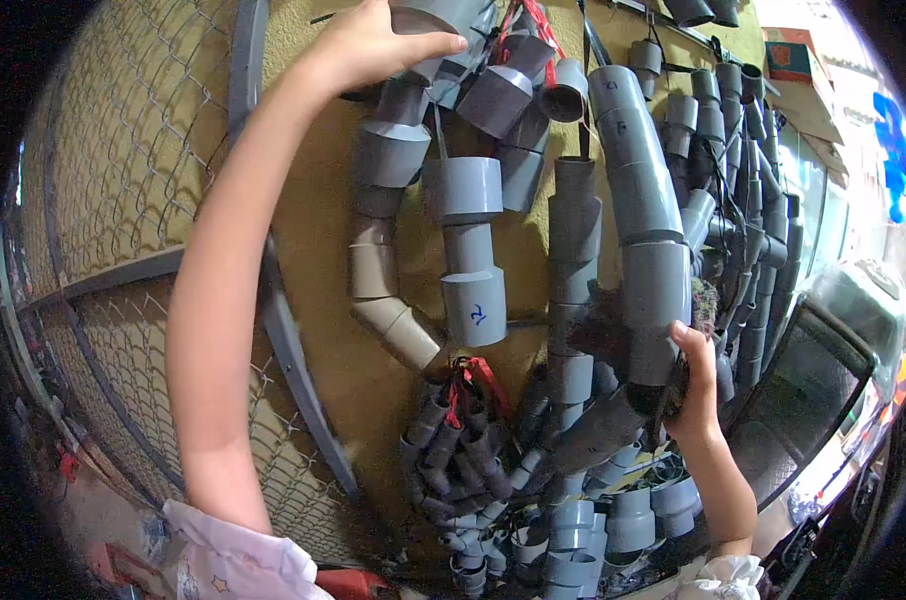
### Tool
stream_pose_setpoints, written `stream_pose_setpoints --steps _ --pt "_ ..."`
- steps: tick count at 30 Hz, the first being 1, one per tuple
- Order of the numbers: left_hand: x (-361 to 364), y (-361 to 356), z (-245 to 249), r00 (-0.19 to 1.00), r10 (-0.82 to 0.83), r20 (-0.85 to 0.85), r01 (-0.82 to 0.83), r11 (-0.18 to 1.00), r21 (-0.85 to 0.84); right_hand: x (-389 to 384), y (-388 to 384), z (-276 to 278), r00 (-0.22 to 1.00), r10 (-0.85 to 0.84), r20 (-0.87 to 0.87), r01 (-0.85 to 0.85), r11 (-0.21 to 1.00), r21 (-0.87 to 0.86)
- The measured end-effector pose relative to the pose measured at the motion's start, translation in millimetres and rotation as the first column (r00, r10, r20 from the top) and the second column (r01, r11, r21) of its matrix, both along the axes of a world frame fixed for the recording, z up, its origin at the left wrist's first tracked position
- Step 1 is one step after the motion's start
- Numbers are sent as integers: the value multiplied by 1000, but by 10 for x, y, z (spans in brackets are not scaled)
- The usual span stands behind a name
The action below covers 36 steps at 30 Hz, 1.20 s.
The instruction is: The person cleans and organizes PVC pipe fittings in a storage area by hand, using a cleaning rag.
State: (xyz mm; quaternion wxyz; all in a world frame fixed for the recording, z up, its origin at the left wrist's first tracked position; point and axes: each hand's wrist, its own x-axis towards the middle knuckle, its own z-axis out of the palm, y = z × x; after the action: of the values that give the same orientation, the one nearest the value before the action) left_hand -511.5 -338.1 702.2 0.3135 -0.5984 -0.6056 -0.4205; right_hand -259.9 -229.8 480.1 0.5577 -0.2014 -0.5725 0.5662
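Observation:
At the top edge my left hand (378,45) grips a large grey pipe fitting (435,18); its thumb lies across the front, and its fingers are mostly out of sight. Lower on the right, my right hand (695,385) is closed at the side of a hanging string of grey pipe couplings (641,185). Its thumb tip touches the lowest upright coupling (657,290). A dark, speckled fuzzy rag (704,305) shows between that hand and the coupling, partly hidden behind it. Between my hands hangs a grey coupling marked in blue (475,305).
More fittings hang on the yellow wall (313,400), among them a beige elbow (398,325) and a bunch of small dark fittings tied with red ribbon (486,385). A chain-link gate (133,150) stands left. Cardboard boxes (803,85) sit upper right, above a dark-framed chair (798,395).

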Motion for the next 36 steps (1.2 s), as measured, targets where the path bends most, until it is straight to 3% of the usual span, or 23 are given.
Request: stream_pose_setpoints --steps 3,4,6,8,11,13,15,16,17,19,20,21,23,27,30,33,34,35,36 --pt "-238 253 -18 990 -109 -90 134 928 347 -29 -80 59 1000 5 22 -4 1000 -8" --pt "-255 296 -9 993 -117 15 103 920 377 -43 -116 83 1000 -2 30 2 1000 -11" --pt "-153 273 48 922 -387 -18 369 864 342 -93 -164 109 999 -14 -36 13 999 -34" --pt "39 296 90 770 -636 -53 610 710 353 -121 -118 89 996 9 -89 -9 1000 9" --pt "309 574 203 360 -929 91 874 369 316 -181 -26 15 993 13 -120 -14 1000 -4" --pt "425 836 275 475 -880 -5 846 455 279 -228 -89 38 995 0 -96 -6 998 -60" --pt "507 965 325 753 -640 -155 658 736 160 -229 -115 51 998 -12 -65 11 1000 -28" --pt "374 1350 363 856 -335 -393 495 749 440 -246 -101 16 992 -63 -106 54 995 -80" --pt "520 1007 250 880 -461 -109 471 877 92 -221 -84 12 994 -32 -108 25 998 -60" --pt "400 1208 222 908 -196 -370 321 894 312 -174 -54 37 993 33 -112 -36 999 -25" --pt "465 1068 201 960 -184 -209 220 961 165 -152 -77 65 993 45 -109 -49 998 -34" --pt "409 1060 184 919 -280 -277 341 918 204 -122 -98 72 994 38 -104 -42 998 -37" --pt "305 1034 154 951 -112 -289 202 932 300 -74 -107 126 996 28 -88 -30 999 -21" --pt "193 933 142 911 -221 -349 357 845 397 14 -88 76 974 -143 -178 138 990 -41" --pt "185 967 45 904 -210 -373 389 765 513 118 29 14 976 -116 -183 105 992 -72" --pt "275 858 89 791 -608 -66 594 737 323 152 31 64 970 -162 -180 154 987 -55" --pt "205 913 153 535 -841 76 819 539 198 166 69 44 971 -168 -170 166 986 -28" --pt "221 891 166 547 -833 78 810 551 202 185 102 29 972 -176 -158 178 984 -1" --pt "249 873 170 783 -621 -37 609 751 255 202 127 32 983 -134 -125 142 988 60"
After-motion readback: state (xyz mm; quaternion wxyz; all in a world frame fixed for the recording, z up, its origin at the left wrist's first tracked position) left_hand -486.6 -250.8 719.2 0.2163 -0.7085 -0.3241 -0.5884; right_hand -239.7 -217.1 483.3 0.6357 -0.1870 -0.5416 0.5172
